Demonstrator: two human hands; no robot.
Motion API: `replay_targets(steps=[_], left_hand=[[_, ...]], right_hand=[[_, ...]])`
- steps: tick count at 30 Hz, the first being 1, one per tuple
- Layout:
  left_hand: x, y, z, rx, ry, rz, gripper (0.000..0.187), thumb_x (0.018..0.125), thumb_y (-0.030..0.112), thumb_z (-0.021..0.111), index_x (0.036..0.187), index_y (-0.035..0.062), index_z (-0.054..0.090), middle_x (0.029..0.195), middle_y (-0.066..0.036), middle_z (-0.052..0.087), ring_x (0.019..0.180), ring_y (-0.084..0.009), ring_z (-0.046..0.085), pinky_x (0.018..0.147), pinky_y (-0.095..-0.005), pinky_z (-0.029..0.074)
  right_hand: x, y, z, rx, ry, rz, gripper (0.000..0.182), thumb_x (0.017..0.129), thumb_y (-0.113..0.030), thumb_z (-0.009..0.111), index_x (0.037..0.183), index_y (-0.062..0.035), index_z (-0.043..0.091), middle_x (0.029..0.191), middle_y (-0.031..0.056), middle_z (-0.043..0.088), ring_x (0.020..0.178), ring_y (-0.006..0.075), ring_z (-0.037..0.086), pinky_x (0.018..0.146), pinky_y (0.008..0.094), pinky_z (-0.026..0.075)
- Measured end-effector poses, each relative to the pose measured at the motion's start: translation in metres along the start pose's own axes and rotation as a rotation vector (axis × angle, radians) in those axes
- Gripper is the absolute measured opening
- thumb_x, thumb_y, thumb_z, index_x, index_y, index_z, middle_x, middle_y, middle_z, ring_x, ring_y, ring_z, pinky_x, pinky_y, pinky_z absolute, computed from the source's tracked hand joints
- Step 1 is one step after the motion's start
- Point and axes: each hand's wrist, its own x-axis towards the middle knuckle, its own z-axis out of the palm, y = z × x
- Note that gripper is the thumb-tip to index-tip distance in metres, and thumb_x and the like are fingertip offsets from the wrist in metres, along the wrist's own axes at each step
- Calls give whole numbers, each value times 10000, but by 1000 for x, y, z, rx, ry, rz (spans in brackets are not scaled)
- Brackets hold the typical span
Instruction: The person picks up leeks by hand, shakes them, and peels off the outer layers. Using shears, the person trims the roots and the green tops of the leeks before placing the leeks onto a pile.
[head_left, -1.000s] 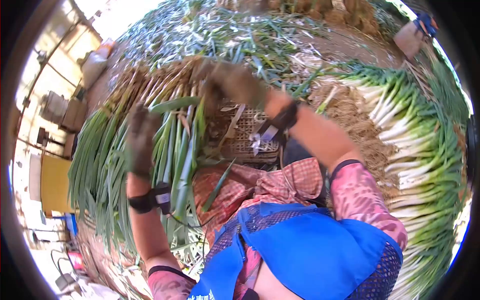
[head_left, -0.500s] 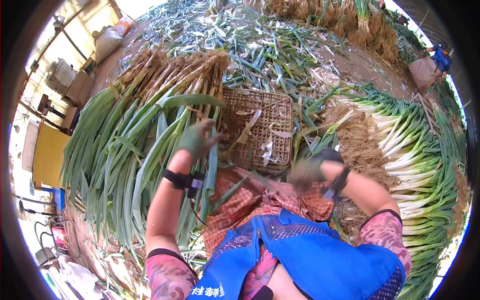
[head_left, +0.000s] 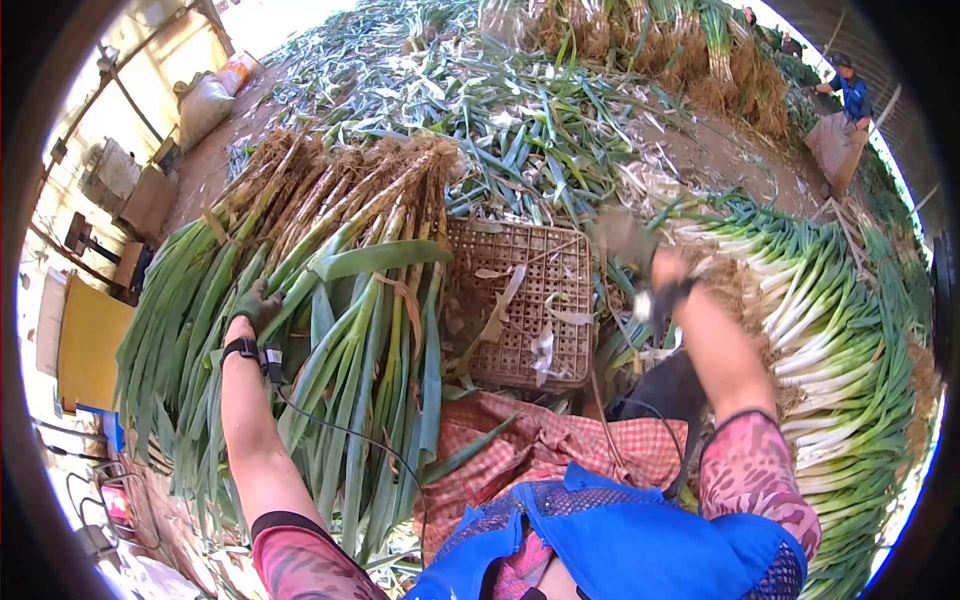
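My left hand, in a dark glove, is on the large pile of untrimmed green onions at the left, its fingers curled around some stalks. Their brown roots point away from me, and long leaves hang towards me. One broad leaf lies across the stalks. My right hand, also gloved, is raised beyond the right side of the upturned plastic crate. Motion smears its fingers, so whether it holds anything cannot be made out.
Cleaned green onions with white stems lie in a long row at the right. Loose leaves litter the ground ahead. More rooted bunches stand at the back. A person is at the far right. A checked cloth covers my lap.
My left hand has moved left and down onto the onion pile. My right hand has gone forward, from near my lap to beyond the crate. The view has shifted slightly.
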Motion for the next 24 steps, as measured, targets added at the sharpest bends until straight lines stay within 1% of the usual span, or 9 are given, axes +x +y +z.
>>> replay_targets(steps=[4, 5, 6, 9, 11, 12, 15, 19, 24], left_hand=[[8, -10, 27, 17, 6, -59, 581, 908, 337, 629, 1364, 7, 484, 1331, -212, 563, 1201, -294, 566, 1018, -346, 437], [5, -10, 23, -27, -58, -96, 599, 888, 373, 637, 1345, 8, 505, 1307, -212, 578, 1182, -298, 576, 1005, -356, 443], [3, -9, 18, -69, -120, -127, 619, 869, 409, 646, 1326, 9, 526, 1284, -212, 592, 1164, -302, 587, 991, -365, 449], [-9, 18, -8, -204, -301, -192, 686, 810, 515, 672, 1269, 13, 588, 1213, -211, 636, 1108, -316, 619, 951, -394, 468], [-23, 35, -29, -183, -330, -185, 669, 789, 502, 669, 1227, -2, 620, 1157, -205, 664, 1046, -307, 642, 913, -396, 482], [-36, 38, -40, -204, -361, -197, 643, 785, 451, 672, 1204, -33, 620, 1152, -204, 669, 1006, -305, 653, 882, -400, 492], [-86, 45, -80, -218, -278, -132, 524, 781, 404, 685, 1072, -29, 644, 952, -143, 673, 818, -255, 640, 724, -390, 507], [-160, 56, -134, -705, -190, -205, 365, 827, 389, 676, 916, 40, 612, 738, -47, 586, 596, -154, 558, 537, -320, 477], [-219, 118, -176, -1115, -152, 34, 318, 908, 400, 631, 945, 91, 564, 705, -2, 516, 526, -103, 505, 478, -250, 441]], right_hand=[[-118, 93, 286, 289, -666, 272, 670, 740, -469, 761, 1315, -161, 609, 1294, 81, 636, 1198, 242, 581, 1034, 373, 436], [-144, 109, 330, 123, -679, 223, 554, 755, -360, 782, 1257, -166, 650, 1237, 82, 667, 1059, 212, 645, 961, 332, 482], [-137, -11, 230, 122, -852, 675, 477, 714, -277, 802, 1152, -115, 707, 1151, 90, 704, 1008, 199, 663, 907, 315, 507], [-147, 55, 305, 91, -1023, 365, 494, 698, -407, 784, 1110, -141, 727, 1145, 110, 695, 1009, 230, 682, 812, 393, 549], [-140, 39, 284, -633, -951, -42, 426, 692, -267, 777, 1102, -160, 733, 1032, 109, 726, 934, 263, 708, 773, 373, 560], [-141, 62, 289, -710, -863, -55, 351, 779, -399, 709, 1064, -197, 747, 1045, 46, 735, 924, 242, 704, 714, 413, 557], [-149, 115, 267, 635, -309, 717, 323, 881, -319, 611, 1166, -196, 698, 915, 35, 725, 805, 228, 696, 632, 409, 532], [-156, 122, 225, 269, -17, 302, 362, 923, -266, 554, 1262, -150, 606, 741, 77, 662, 575, 208, 617, 490, 395, 450], [-114, 81, 164, 967, 32, 808, 238, 974, -258, 503, 1028, -135, 700, 591, 60, 578, 394, 178, 434, 403, 318, 387]])
